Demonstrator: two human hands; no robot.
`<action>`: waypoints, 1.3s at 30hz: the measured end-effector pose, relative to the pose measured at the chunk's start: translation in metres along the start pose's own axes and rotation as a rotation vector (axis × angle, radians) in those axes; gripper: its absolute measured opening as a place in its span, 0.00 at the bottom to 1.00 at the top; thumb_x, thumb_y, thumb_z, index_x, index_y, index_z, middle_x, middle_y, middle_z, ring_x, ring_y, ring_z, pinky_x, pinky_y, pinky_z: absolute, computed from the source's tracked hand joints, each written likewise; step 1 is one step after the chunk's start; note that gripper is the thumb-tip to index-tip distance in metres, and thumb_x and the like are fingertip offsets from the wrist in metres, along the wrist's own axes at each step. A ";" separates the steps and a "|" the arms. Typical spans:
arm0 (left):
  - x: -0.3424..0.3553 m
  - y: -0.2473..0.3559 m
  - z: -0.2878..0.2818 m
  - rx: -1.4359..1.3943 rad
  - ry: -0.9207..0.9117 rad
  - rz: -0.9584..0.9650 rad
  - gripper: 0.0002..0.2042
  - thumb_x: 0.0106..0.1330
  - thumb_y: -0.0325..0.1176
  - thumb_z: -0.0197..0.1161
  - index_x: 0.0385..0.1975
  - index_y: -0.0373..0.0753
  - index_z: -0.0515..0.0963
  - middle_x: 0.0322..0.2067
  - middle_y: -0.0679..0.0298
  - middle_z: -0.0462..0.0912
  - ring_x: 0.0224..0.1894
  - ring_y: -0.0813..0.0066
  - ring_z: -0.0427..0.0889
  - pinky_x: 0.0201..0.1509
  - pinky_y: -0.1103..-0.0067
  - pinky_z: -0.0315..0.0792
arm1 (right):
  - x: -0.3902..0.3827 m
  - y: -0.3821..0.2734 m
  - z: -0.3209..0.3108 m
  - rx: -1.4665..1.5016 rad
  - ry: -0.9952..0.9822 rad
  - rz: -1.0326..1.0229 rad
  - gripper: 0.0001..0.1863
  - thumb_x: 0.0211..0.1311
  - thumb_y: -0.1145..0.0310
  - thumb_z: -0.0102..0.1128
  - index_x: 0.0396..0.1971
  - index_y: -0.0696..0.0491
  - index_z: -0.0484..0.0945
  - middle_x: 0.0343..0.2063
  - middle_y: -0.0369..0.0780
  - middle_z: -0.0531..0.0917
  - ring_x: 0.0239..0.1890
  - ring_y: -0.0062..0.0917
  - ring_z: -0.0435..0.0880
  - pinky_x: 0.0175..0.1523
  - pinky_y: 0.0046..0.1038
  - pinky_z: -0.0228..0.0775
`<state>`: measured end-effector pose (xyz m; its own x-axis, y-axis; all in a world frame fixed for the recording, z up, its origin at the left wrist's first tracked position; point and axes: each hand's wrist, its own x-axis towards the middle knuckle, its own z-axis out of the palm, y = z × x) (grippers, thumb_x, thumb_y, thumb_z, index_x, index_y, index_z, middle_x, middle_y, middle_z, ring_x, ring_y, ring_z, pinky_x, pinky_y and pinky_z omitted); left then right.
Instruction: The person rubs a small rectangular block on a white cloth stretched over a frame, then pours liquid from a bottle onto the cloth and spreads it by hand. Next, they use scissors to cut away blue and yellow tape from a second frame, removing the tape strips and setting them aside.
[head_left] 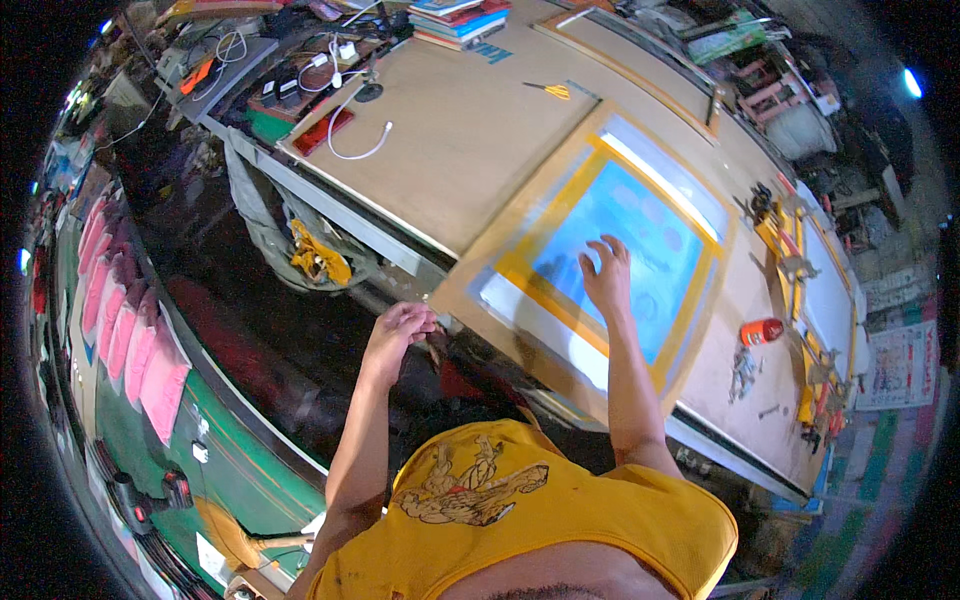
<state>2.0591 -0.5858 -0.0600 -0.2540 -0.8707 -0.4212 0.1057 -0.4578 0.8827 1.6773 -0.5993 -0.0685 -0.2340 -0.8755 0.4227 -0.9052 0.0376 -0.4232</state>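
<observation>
A wooden-framed printing screen [480,262] lies tilted across the board-topped table, its blue mesh [625,235] bordered with yellow tape. Over the lower part of the mesh is my right hand [608,280], its fingers bent and apart, holding nothing. Whether its fingertips touch the mesh, I cannot tell. My left hand [398,340] is beside the frame's near left corner, at the table edge. Its fingers are curled together, and anything between them is too small or hidden to name.
Yellow-handled scissors [550,91] lie beyond the screen, with stacked books [458,22] at the far edge. A red bottle [761,331] lies to the right near metal clamps [797,268]. At left, pink pieces [160,380] line a green table [235,440]. A white cable [352,155] loops at upper left.
</observation>
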 end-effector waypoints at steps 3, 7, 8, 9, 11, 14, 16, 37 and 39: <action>0.034 0.018 -0.028 0.063 0.026 0.049 0.10 0.71 0.33 0.59 0.47 0.36 0.78 0.42 0.62 0.84 0.41 0.74 0.82 0.47 0.78 0.74 | 0.103 -0.003 0.066 0.132 -0.028 -0.128 0.15 0.56 0.68 0.67 0.43 0.57 0.81 0.49 0.51 0.79 0.55 0.47 0.76 0.61 0.42 0.68; 0.090 0.040 -0.050 0.102 0.023 0.016 0.09 0.70 0.31 0.61 0.44 0.34 0.79 0.41 0.62 0.84 0.40 0.75 0.82 0.48 0.77 0.76 | 0.215 0.005 0.152 0.229 -0.115 0.147 0.18 0.57 0.65 0.67 0.45 0.57 0.82 0.50 0.50 0.81 0.55 0.45 0.78 0.61 0.38 0.70; 0.106 0.045 -0.056 0.101 0.017 -0.018 0.09 0.70 0.31 0.61 0.44 0.34 0.78 0.41 0.62 0.84 0.40 0.74 0.83 0.49 0.76 0.76 | 0.235 0.007 0.171 0.171 -0.086 0.167 0.18 0.57 0.63 0.68 0.45 0.57 0.82 0.49 0.50 0.81 0.55 0.45 0.78 0.60 0.39 0.70; 0.124 0.051 -0.058 0.102 -0.003 -0.053 0.09 0.70 0.31 0.61 0.44 0.34 0.78 0.41 0.61 0.84 0.40 0.74 0.83 0.49 0.76 0.77 | 0.254 0.015 0.188 0.105 -0.049 0.195 0.19 0.56 0.62 0.68 0.45 0.58 0.82 0.49 0.49 0.82 0.55 0.45 0.79 0.60 0.39 0.71; 0.158 0.066 -0.062 0.047 -0.021 -0.058 0.08 0.70 0.31 0.61 0.42 0.33 0.78 0.40 0.61 0.83 0.41 0.73 0.82 0.50 0.75 0.77 | 0.280 0.029 0.221 -0.001 -0.006 0.285 0.19 0.56 0.61 0.66 0.45 0.57 0.82 0.48 0.49 0.82 0.53 0.44 0.79 0.59 0.40 0.71; 0.202 0.074 -0.067 0.075 -0.004 -0.030 0.07 0.70 0.31 0.61 0.40 0.34 0.77 0.38 0.62 0.82 0.40 0.73 0.81 0.49 0.76 0.76 | 0.303 0.023 0.249 -0.153 -0.017 0.218 0.18 0.56 0.67 0.60 0.47 0.55 0.82 0.50 0.47 0.81 0.54 0.44 0.77 0.60 0.40 0.70; 0.237 0.080 -0.059 0.001 -0.011 -0.005 0.06 0.69 0.30 0.61 0.39 0.34 0.77 0.36 0.64 0.82 0.39 0.74 0.80 0.48 0.77 0.75 | 0.315 0.022 0.256 -0.176 -0.059 0.161 0.19 0.56 0.68 0.59 0.49 0.55 0.81 0.54 0.47 0.78 0.56 0.45 0.75 0.61 0.41 0.68; 0.329 0.091 -0.062 0.089 -0.294 -0.181 0.07 0.70 0.32 0.59 0.43 0.38 0.77 0.38 0.64 0.83 0.42 0.73 0.81 0.50 0.76 0.73 | 0.245 -0.059 0.248 -0.446 -0.322 0.168 0.33 0.58 0.67 0.59 0.64 0.59 0.63 0.54 0.49 0.74 0.56 0.45 0.72 0.60 0.46 0.65; 0.315 0.107 -0.056 0.055 -0.351 -0.190 0.09 0.69 0.30 0.61 0.47 0.36 0.76 0.37 0.64 0.83 0.39 0.75 0.82 0.47 0.78 0.75 | 0.211 -0.119 0.233 0.010 -0.124 0.429 0.27 0.58 0.76 0.54 0.60 0.60 0.67 0.43 0.46 0.78 0.47 0.46 0.75 0.52 0.45 0.68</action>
<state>2.0438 -0.9191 -0.1101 -0.5784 -0.6523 -0.4898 -0.0243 -0.5864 0.8096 1.8182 -0.9010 -0.1154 -0.5425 -0.8331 0.1081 -0.7322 0.4058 -0.5469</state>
